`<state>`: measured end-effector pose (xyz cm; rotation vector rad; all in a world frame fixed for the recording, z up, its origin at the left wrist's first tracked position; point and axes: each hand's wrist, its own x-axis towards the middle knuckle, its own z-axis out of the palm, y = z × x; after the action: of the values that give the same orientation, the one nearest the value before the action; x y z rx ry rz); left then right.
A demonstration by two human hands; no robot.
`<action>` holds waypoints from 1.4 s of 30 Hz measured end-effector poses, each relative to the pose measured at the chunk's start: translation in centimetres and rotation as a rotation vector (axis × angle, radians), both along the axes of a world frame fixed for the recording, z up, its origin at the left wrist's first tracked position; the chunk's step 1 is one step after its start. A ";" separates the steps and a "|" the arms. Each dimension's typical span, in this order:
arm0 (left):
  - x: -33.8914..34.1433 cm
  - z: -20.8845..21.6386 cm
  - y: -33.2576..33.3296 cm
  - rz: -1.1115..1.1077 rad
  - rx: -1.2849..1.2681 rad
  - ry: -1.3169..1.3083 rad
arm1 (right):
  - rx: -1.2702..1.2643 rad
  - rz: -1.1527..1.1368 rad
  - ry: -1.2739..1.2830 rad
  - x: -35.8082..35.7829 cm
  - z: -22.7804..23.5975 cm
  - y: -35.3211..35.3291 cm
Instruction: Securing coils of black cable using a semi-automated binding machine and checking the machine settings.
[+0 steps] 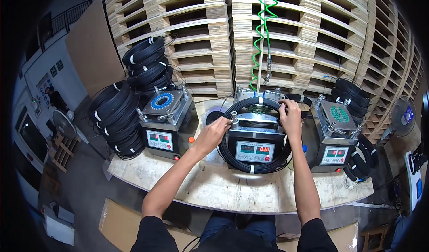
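A large coil of black cable (237, 163), bound with white ties, stands upright against the middle machine (252, 138), which has a lit panel with red digits. My right hand (290, 114) is closed over the coil's upper right side, fingertips bent around it. My left hand (218, 131) is closed at the coil's upper left, beside a metal post (234, 118) of the machine. Its fingertips are pinched on the cable there; whether they hold the coil or a loose end is hard to see. Green parts (261, 108) show on the machine's top, through the ring.
A similar machine with a blue ring (162, 101) stands left; another with a green round insert (339, 115) stands right. Black coils are stacked at left (115, 118) and right (351, 98). A green spiral air hose (258, 42) hangs before wooden pallets (192, 10). The wooden tabletop (201, 189) curves in front.
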<state>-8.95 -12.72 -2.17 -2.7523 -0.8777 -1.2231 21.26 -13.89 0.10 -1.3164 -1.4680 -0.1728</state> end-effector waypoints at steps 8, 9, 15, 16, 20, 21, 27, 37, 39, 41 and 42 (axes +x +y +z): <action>1.6 -0.7 -1.2 0.131 -0.534 -0.490 | 0.022 -0.011 0.022 0.0 -0.1 -0.1; 1.6 -0.7 -1.0 0.128 -0.369 -0.465 | 0.020 -0.003 0.031 0.1 0.0 -0.1; 6.2 -0.7 -3.3 -0.004 -0.657 -0.677 | 0.050 -0.027 0.082 0.4 0.1 0.0; 6.6 -0.9 -2.7 -0.057 -0.667 -0.717 | 0.049 -0.030 0.083 0.4 0.0 0.0; 8.0 0.5 -2.2 0.067 -0.614 -0.586 | 0.091 -0.060 0.186 0.2 0.4 -0.5; 8.6 0.7 -1.9 0.143 -0.524 -0.549 | 0.148 -0.073 0.211 0.4 0.5 -0.7; 8.7 0.3 -2.7 0.349 -0.316 -0.405 | -0.005 -0.252 0.197 -0.1 -2.0 -5.5; 3.9 -2.4 1.0 0.272 -0.071 -0.387 | 0.077 0.002 0.219 -0.9 -4.3 -7.4; 4.3 -2.4 1.4 0.153 -0.258 -0.384 | 0.061 0.003 0.130 0.1 -4.8 -7.6; 4.6 -2.5 1.3 0.188 -0.221 -0.334 | 0.029 0.025 0.037 0.9 -4.9 -8.0; 4.1 -2.4 1.2 0.245 -0.181 -0.280 | 0.030 0.041 0.039 0.0 -4.4 -8.3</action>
<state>-4.85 -11.49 -4.55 -2.5325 -1.3664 -1.5703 21.30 -22.16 -4.25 -1.2581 -1.4532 -0.1418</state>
